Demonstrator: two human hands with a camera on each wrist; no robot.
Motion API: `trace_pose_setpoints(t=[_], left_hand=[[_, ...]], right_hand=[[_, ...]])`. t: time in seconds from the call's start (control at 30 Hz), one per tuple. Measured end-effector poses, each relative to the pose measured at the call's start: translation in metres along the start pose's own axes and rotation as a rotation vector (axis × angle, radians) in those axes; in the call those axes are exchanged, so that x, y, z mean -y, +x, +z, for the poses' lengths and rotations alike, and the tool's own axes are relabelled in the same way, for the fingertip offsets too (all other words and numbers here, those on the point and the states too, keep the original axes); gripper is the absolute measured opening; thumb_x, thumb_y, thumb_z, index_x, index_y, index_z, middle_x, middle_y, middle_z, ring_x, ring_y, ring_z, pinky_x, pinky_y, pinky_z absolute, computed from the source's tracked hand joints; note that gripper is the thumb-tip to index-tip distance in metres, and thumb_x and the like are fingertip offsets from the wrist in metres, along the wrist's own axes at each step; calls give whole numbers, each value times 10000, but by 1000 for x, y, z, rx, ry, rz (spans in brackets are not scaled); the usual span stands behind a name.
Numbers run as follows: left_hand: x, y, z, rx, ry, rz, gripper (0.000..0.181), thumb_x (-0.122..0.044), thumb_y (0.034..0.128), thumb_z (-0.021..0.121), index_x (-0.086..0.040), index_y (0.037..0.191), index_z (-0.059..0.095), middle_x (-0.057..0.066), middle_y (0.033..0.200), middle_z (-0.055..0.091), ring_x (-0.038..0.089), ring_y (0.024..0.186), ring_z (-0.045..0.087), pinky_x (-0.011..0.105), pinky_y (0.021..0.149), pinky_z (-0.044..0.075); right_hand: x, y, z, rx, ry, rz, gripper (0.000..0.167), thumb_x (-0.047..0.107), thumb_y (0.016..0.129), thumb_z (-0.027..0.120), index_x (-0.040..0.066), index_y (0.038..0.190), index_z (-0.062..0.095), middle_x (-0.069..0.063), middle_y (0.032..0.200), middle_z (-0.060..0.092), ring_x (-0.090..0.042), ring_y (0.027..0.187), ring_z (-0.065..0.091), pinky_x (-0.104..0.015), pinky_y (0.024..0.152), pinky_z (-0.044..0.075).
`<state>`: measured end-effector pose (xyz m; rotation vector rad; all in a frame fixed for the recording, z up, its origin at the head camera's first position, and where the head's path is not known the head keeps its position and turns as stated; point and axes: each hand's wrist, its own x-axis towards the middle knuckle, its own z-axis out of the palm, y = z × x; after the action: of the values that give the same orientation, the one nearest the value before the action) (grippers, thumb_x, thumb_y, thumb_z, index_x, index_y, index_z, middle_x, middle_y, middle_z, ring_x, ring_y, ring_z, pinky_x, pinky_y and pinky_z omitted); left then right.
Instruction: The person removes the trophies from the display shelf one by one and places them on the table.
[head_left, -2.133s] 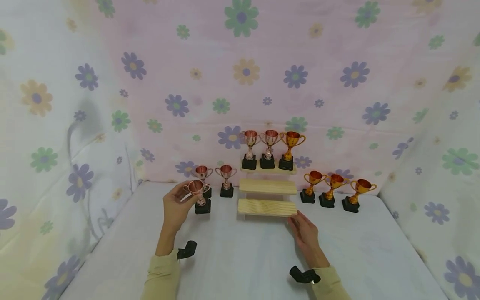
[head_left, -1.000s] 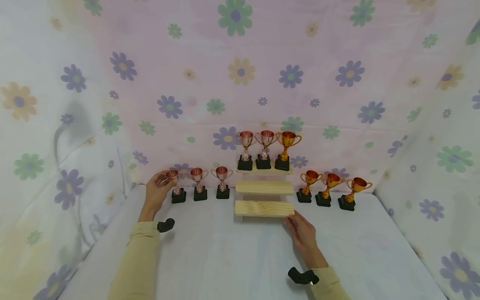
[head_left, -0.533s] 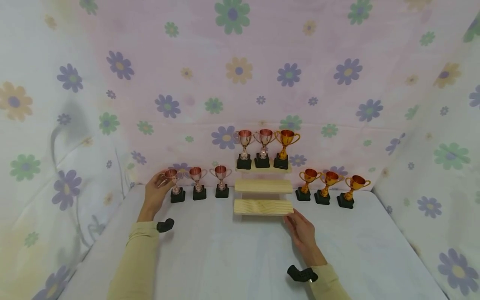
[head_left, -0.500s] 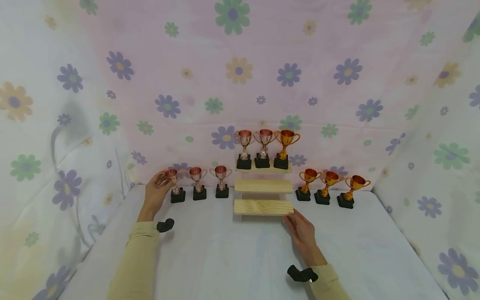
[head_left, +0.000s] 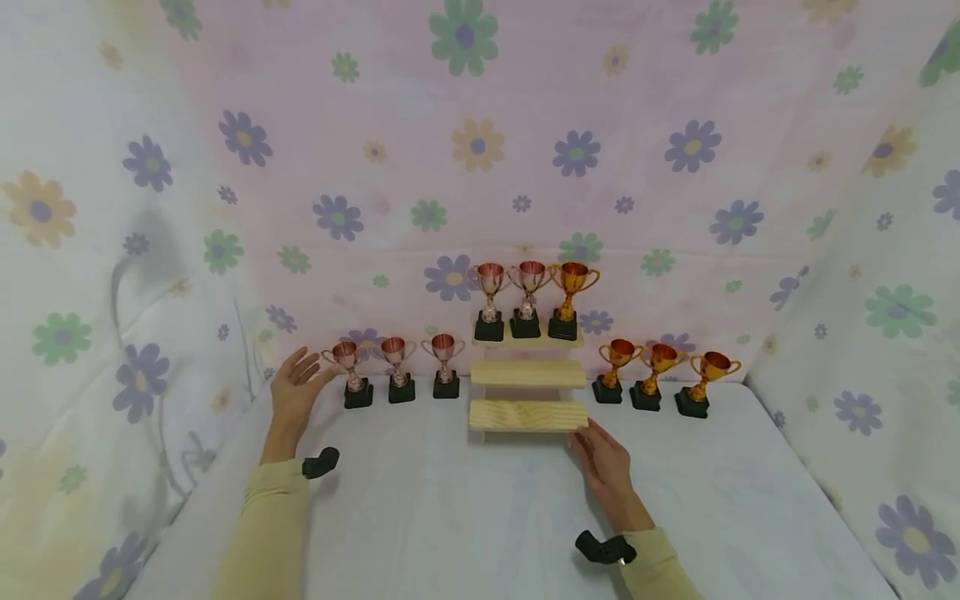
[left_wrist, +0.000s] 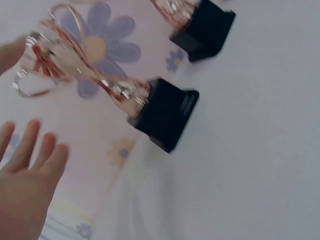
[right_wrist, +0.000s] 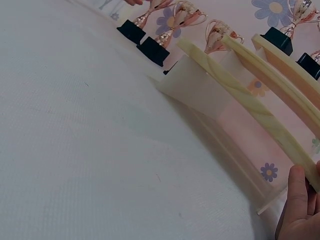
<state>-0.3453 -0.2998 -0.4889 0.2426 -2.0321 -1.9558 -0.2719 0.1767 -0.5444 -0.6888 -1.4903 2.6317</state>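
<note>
- While the left hand (head_left: 293, 402) extends its fingers and grips nothing, its thumb lies at the shiny copper-coloured trophy on a square black base (head_left: 352, 375); contact cannot be told.
- That trophy stands upright near the back left corner of the white cloth-covered worktop (head_left: 450, 517).
- The right hand (head_left: 606, 471) grips the front right corner of the pale wooden three-step stand (head_left: 528, 373).
- Good release, probably: draw the thumb straight leftward, clear of the handle, lest the trophy tip.

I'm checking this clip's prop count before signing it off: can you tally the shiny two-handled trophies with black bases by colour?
Shiny rose-gold two-handled trophies on black bases: 5
Shiny yellow-gold two-handled trophies on black bases: 4
Total: 9
</note>
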Motion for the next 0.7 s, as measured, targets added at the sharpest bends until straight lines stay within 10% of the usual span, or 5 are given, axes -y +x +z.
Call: trace_pose_setpoints(t=[0.13, 0.27, 0.47, 0.7], left_hand=[[-12, -11, 2, -177, -82, 127, 649, -34, 891, 766, -52, 1475, 484, 68, 1381, 588, 162, 1260, 547, 325, 1150, 436], [-28, -19, 11, -208, -183, 262, 514, 13, 872, 769, -62, 1351, 596, -51, 1190, 655, 87, 1125, 603, 206, 1039, 500], [-54, -29, 41, -121, -263, 402, 408, 100, 887, 708, 3, 1275, 629, 152, 1211, 661, 146, 1091, 642, 164, 953, 538], [-65, -39, 93, 59, -216, 428, 495, 114, 874, 718, 131, 1333, 535, 274, 1296, 611, 339, 1194, 606, 248, 1019, 534]], right_hand=[[-1, 1, 1, -12, 6, -2, 561, 34, 1021, 544, -32, 1544, 353, -206, 1523, 426, -107, 1076, 633, -228, 972, 553], [-1, 1, 0, -9, 4, -2, 565, 38, 1024, 545, -34, 1547, 346, -205, 1525, 422, -75, 1020, 650, -225, 972, 552], [3, 1, 2, -2, 0, 4, 568, 61, 1028, 554, -20, 1550, 346, -201, 1551, 405, -95, 1083, 629, -238, 996, 541], [1, 0, -1, 1, 2, 11, 578, 60, 1026, 550, -27, 1555, 332, -203, 1555, 395, -54, 1016, 648, -228, 989, 543]])
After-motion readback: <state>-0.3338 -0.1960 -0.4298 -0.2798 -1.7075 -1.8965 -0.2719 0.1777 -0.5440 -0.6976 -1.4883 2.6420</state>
